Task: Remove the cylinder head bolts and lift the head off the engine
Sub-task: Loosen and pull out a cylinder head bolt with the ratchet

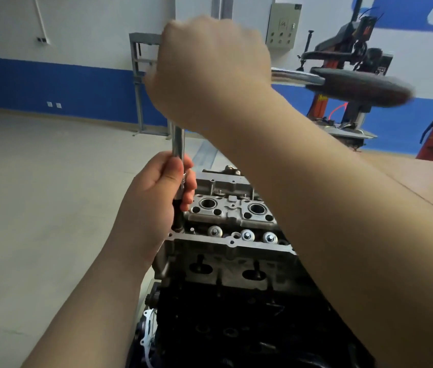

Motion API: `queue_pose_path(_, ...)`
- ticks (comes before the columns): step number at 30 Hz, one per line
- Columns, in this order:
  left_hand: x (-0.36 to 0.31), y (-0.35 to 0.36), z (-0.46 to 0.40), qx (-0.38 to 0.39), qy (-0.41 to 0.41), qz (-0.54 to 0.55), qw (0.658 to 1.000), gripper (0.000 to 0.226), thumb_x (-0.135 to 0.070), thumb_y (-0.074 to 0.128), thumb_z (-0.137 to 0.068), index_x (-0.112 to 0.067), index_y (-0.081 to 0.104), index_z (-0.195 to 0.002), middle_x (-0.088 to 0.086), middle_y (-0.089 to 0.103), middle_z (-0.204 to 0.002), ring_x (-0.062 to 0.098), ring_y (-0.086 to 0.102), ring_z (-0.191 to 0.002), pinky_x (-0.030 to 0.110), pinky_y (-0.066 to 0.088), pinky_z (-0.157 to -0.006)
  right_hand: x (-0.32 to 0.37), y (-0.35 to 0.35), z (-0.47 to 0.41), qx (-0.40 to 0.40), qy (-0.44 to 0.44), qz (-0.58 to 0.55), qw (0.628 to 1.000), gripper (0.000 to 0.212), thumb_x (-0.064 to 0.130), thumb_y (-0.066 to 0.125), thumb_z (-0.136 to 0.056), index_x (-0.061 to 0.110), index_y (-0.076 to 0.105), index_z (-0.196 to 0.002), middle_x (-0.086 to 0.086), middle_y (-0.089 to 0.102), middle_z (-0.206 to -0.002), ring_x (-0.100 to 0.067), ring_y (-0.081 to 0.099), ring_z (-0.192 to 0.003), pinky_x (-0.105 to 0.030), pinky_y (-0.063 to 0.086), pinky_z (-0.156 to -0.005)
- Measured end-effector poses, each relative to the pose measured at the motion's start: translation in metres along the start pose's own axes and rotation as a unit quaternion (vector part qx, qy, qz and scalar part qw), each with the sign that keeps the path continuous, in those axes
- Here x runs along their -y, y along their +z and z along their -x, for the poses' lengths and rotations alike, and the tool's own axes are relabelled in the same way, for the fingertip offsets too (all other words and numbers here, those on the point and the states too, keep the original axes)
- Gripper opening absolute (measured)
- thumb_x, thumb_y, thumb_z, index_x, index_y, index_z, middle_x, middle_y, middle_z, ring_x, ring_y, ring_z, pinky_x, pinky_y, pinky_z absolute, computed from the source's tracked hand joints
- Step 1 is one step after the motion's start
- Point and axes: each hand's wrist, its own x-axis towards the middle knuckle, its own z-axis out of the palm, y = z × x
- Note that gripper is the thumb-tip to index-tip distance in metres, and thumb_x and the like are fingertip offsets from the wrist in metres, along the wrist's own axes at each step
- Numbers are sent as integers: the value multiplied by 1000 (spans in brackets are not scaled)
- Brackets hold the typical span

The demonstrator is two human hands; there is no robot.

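Your left hand (157,192) grips the lower part of the vertical extension bar (178,144), fingers curled round it just above the dark socket (177,221), which sits at the near-left corner of the cylinder head (231,229). This grip probably keeps the bar upright and the socket seated square, so that turning force does not tip it off the bolt; the bolt itself is hidden under the socket. Your right hand (210,73) is closed over the top of the bar at the wrench head, and the wrench handle (343,83), chrome with a dark grip, projects to the right, blurred. Holding at the pivot rather than at the far grip suggests fast spinning, not heavy breaking torque. The cylinder head rests on the engine block (236,328), not yet lifted; three valve tops (247,235) show along its near edge. A tyre-changing machine (356,62) stands behind.
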Motion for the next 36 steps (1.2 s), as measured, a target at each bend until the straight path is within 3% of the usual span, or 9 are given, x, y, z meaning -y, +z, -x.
queue_pose_path(4, 0, -5, 6, 3, 12, -15, 1000, 27, -48, 44, -107, -39, 69, -108, -2, 75, -99, 20, 70, -84, 43, 54, -86, 3, -7, 9, -66, -57, 9, 996, 26, 44, 51, -88, 21, 46, -77, 6, 34, -58, -27, 41, -54, -29, 18, -49)
queue_pose_path(6, -1, -7, 11, 20, 19, -45, 999, 34, -61, 42, -106, -45, 67, -123, -1, 77, -111, 21, 74, -89, 45, 54, -92, -4, -4, 7, -5, -92, -183, 979, 25, 44, 55, -87, 21, 54, -78, 3, 45, -60, -25, 52, -66, -35, 34, -52)
queue_pose_path(9, -2, -5, 14, 18, -2, -17, 1000, 37, -59, 47, -103, -36, 73, -115, 0, 75, -98, 19, 65, -77, 32, 57, -75, -15, -2, 7, 84, -43, -440, 893, 21, 20, 65, -94, 9, 62, -76, -5, 54, -67, -19, 53, -65, -39, 48, -65)
queue_pose_path(13, -1, -2, 6, 2, -34, 12, 999, 31, -42, 43, -106, -28, 70, -99, 7, 65, -88, 22, 55, -71, 38, 49, -68, -3, -1, -3, 76, -3, -135, 988, 32, 37, 54, -94, 18, 47, -69, 3, 50, -65, -22, 51, -60, -33, 35, -52)
queue_pose_path(16, 0, 1, 5, 4, -18, 3, 1000, 30, -42, 44, -104, -29, 68, -92, 7, 64, -86, 21, 56, -71, 39, 48, -69, -2, -6, 1, 32, -10, -5, 999, 39, 35, 55, -93, 20, 33, -65, 3, 43, -63, -21, 40, -52, -28, 23, -50)
queue_pose_path(20, 0, -3, 5, 3, -12, 13, 1000, 35, -51, 42, -104, -35, 70, -116, 7, 74, -103, 25, 67, -82, 46, 54, -85, 0, -7, 9, -29, -60, -100, 993, 37, 48, 56, -91, 22, 48, -65, 7, 43, -54, -11, 39, -49, -27, 25, -48)
queue_pose_path(24, -5, -5, 2, 55, -32, 34, 997, 44, -58, 44, -105, -31, 68, -131, 10, 75, -116, 31, 67, -83, 39, 57, -75, -20, -1, 5, 79, 11, -426, 901, 24, 29, 67, -93, 14, 65, -74, -2, 60, -66, -24, 59, -70, -43, 53, -65)
queue_pose_path(32, -3, -3, -6, 15, -6, 20, 1000, 26, -36, 50, -103, -18, 70, -104, 3, 63, -78, 24, 54, -63, 30, 50, -58, 0, -9, -4, 66, 16, -36, 997, 32, 33, 55, -91, 21, 41, -64, 3, 49, -61, -21, 46, -53, -29, 26, -51)
queue_pose_path(36, -2, -4, 1, -16, 32, -31, 999, 24, -41, 50, -104, -28, 71, -106, 5, 70, -87, 27, 65, -70, 29, 58, -66, -2, -10, 5, 4, -47, -106, 993, 37, 47, 56, -90, 19, 56, -65, 4, 50, -54, -17, 47, -50, -29, 32, -49)
